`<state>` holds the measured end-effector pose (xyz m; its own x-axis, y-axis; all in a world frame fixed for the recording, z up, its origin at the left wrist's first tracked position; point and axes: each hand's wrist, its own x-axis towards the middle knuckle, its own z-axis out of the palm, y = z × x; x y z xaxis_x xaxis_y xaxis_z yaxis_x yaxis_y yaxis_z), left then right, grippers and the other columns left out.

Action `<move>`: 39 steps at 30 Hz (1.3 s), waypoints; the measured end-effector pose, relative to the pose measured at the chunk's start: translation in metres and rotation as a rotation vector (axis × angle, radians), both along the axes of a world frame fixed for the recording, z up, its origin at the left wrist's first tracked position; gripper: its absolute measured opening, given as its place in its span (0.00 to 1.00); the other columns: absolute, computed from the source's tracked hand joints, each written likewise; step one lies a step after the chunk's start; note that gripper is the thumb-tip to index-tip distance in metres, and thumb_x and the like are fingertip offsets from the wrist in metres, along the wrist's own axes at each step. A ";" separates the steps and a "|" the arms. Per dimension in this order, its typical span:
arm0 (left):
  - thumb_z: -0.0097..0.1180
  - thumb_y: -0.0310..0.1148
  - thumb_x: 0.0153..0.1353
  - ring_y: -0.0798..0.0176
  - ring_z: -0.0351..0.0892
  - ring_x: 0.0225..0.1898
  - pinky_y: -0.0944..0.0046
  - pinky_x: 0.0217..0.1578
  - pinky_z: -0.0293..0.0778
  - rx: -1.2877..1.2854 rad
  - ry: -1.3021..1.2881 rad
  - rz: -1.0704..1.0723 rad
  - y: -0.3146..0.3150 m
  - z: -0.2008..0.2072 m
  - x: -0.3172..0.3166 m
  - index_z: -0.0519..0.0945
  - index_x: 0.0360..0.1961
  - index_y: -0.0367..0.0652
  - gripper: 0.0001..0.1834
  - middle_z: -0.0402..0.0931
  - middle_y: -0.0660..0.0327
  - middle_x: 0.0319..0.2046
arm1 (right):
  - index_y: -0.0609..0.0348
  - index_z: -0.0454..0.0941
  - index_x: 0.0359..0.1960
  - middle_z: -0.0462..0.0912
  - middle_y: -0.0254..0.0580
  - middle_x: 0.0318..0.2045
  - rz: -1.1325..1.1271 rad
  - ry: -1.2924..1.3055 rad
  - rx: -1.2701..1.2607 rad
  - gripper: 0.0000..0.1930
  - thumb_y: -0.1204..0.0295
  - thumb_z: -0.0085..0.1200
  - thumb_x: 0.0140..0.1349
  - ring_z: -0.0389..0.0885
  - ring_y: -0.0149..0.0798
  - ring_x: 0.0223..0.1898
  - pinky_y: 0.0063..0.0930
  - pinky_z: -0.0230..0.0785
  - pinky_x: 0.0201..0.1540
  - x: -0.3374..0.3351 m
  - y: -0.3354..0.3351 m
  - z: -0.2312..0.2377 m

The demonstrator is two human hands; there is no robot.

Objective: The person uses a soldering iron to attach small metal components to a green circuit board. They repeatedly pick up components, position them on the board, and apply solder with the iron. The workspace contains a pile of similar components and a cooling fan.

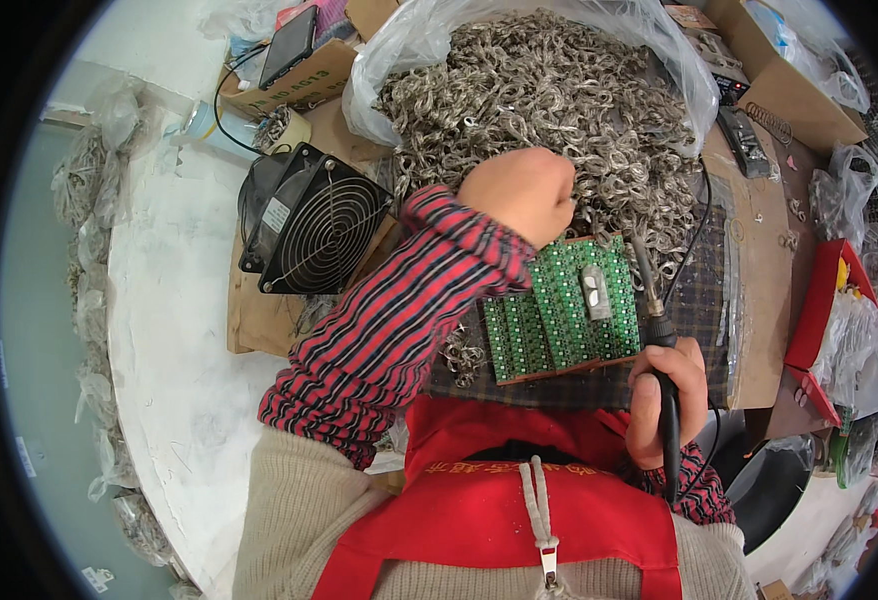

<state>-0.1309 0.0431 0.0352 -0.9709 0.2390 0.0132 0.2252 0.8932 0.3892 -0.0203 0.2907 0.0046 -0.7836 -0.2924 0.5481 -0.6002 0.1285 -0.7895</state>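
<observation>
My right hand (pixel 671 400) is wrapped round a black-handled soldering iron (pixel 662 330), its metal end pointing away from me beside the right edge of the green circuit boards (pixel 569 300). Those boards lie side by side in front of me, packed with small parts, and a small clear case with whitish pieces (pixel 595 292) rests on them. Over the near edge of a big heap of silvery-brown looped wire pieces (pixel 549 90), my left hand (pixel 524 190) is closed, knuckles up. Its fingertips face away, so anything in them is hidden.
A black fan with a round wire guard (pixel 329 225) stands to the left. Clear plastic (pixel 374 90) surrounds the heap. Cardboard boxes (pixel 299 80) and a red box of plastic bags (pixel 824 310) flank the bench. The iron's cord (pixel 707 210) runs along the right side.
</observation>
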 end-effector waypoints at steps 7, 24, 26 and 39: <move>0.55 0.32 0.74 0.70 0.79 0.25 0.71 0.23 0.75 1.074 -0.391 0.211 -0.018 0.016 0.022 0.74 0.44 0.37 0.08 0.78 0.62 0.31 | 0.66 0.73 0.57 0.86 0.50 0.39 0.103 -0.286 -0.195 0.14 0.74 0.52 0.74 0.85 0.36 0.33 0.27 0.77 0.40 -0.023 -0.016 0.014; 0.56 0.23 0.72 0.69 0.81 0.31 0.70 0.27 0.79 1.166 -0.379 0.053 0.004 0.023 0.066 0.75 0.48 0.34 0.07 0.78 0.59 0.36 | 0.63 0.72 0.50 0.84 0.40 0.37 -0.066 -0.169 -0.182 0.17 0.83 0.65 0.62 0.84 0.31 0.37 0.26 0.77 0.45 -0.064 -0.060 0.022; 0.55 0.23 0.72 0.69 0.81 0.31 0.70 0.27 0.79 1.134 -0.333 0.066 0.006 0.021 0.071 0.75 0.49 0.33 0.08 0.78 0.58 0.36 | 0.63 0.74 0.47 0.84 0.40 0.36 -0.113 -0.074 -0.126 0.16 0.84 0.65 0.60 0.84 0.33 0.35 0.26 0.77 0.42 -0.063 -0.058 0.021; 0.54 0.25 0.73 0.67 0.83 0.39 0.69 0.39 0.80 1.110 -0.087 0.058 0.015 0.007 0.096 0.80 0.52 0.30 0.12 0.77 0.53 0.48 | 0.62 0.74 0.45 0.84 0.41 0.34 -0.078 0.144 -0.047 0.18 0.87 0.65 0.56 0.84 0.37 0.33 0.28 0.76 0.40 -0.045 -0.065 0.014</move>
<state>-0.0353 0.0584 0.0418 -0.9883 0.0910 0.1226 0.1274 0.0484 0.9907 -0.0654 0.2259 0.0186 -0.7152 -0.2052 0.6682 -0.6973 0.1444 -0.7020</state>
